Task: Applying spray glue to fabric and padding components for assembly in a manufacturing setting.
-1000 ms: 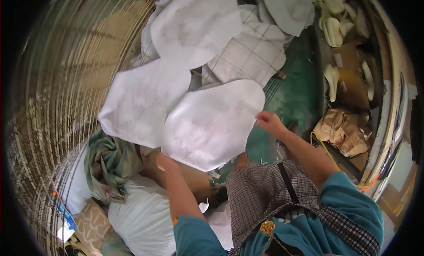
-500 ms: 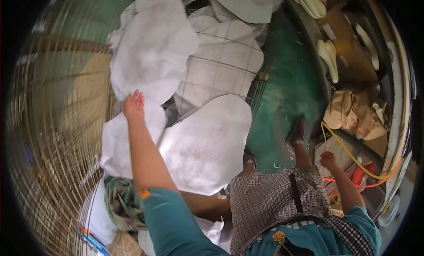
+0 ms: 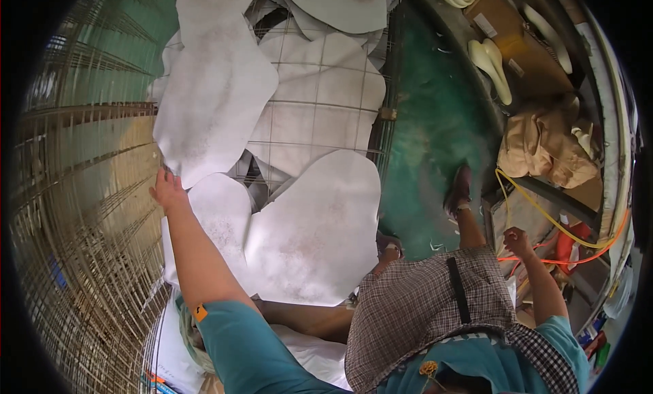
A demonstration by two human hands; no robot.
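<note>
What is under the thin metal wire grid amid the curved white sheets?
Under the thin metal wire grid, a broad, pale, curved-edged sheet shows through the gaps. Whatever lies beneath that sheet is covered and cannot be seen.

Left hand point(image 3: 169, 190) forward, fingers point(image 3: 162, 177) extended, arm point(image 3: 207, 258) outstretched; right hand point(image 3: 518, 243) loosely curled.

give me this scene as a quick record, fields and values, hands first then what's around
left hand: fingers extended, at the lower edge of a white sheet; firm grip not visible
right hand: out beside the apron, nothing seen in it
sheets: several, white, curved outlines, smudged, some overlapping
wire grid: lines cross one sheet
floor: green, right of the sheets
far right: crumpled brown paper, yellow cord, orange cord
</note>
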